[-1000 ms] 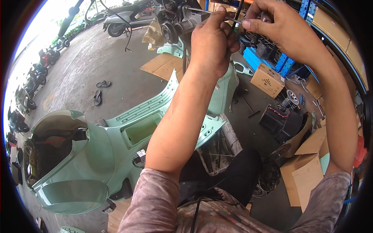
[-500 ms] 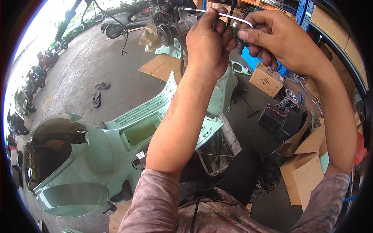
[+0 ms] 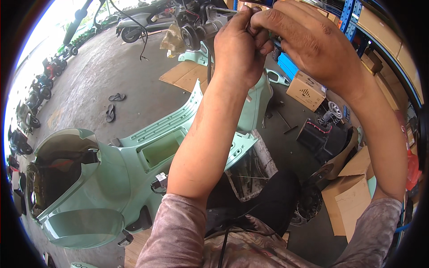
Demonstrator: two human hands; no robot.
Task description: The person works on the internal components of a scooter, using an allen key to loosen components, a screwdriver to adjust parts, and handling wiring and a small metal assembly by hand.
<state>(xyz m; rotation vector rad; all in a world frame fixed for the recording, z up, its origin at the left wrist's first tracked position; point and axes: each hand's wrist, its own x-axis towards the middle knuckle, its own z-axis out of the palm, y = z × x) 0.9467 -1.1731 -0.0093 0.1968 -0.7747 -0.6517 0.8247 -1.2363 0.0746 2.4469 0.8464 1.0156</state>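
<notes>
My left hand (image 3: 236,53) is raised at the top centre, closed with its thumb and fingers around a thin shiny metal rod (image 3: 222,10). The rod runs left from my fingers to a metal bracket on a scooter's handlebar assembly (image 3: 208,31). A dark round end of that assembly sits just left of my left hand. Beside and partly over the left fingertips is my right hand (image 3: 308,40), with fingers bent and pressed together. Its thumb and whatever lies in its grip are hidden, and the rod's right end is out of sight.
A mint-green scooter body shell (image 3: 107,178) lies at lower left. Cardboard (image 3: 187,77) and a pair of sandals (image 3: 111,113) are on the floor. At right stand a small carton (image 3: 306,91), a shock absorber (image 3: 331,114), an open carton (image 3: 353,192) and blue shelving (image 3: 351,18).
My right hand has moved left and up from the rod's bent end to my left fingertips, turning its back toward me. The bent end no longer shows. My left hand stays in place.
</notes>
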